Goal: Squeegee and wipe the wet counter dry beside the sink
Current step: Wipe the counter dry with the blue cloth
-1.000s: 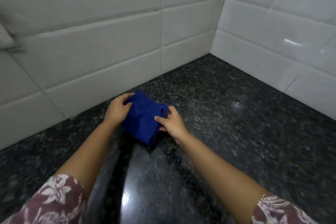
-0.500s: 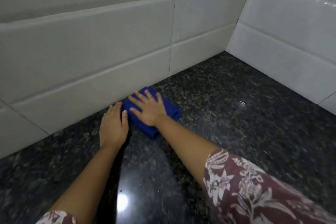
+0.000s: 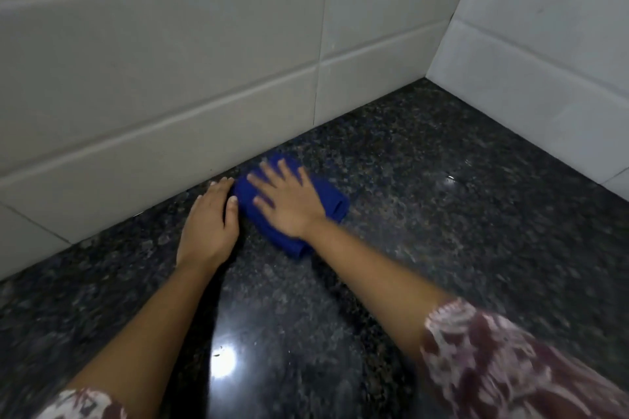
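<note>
A folded blue cloth lies on the dark speckled granite counter, close to the foot of the back wall. My right hand presses flat on top of the cloth with fingers spread and straight. My left hand rests flat on the counter just left of the cloth, its thumb touching the cloth's edge. No squeegee and no sink are in view.
White tiled walls run along the back and meet a second tiled wall at the right, forming a corner. The counter gleams with a light reflection near me.
A second ago both hands held the cloth by its sides. Since then my right hand went flat on top and my left hand let go onto the counter; both have stayed so.
</note>
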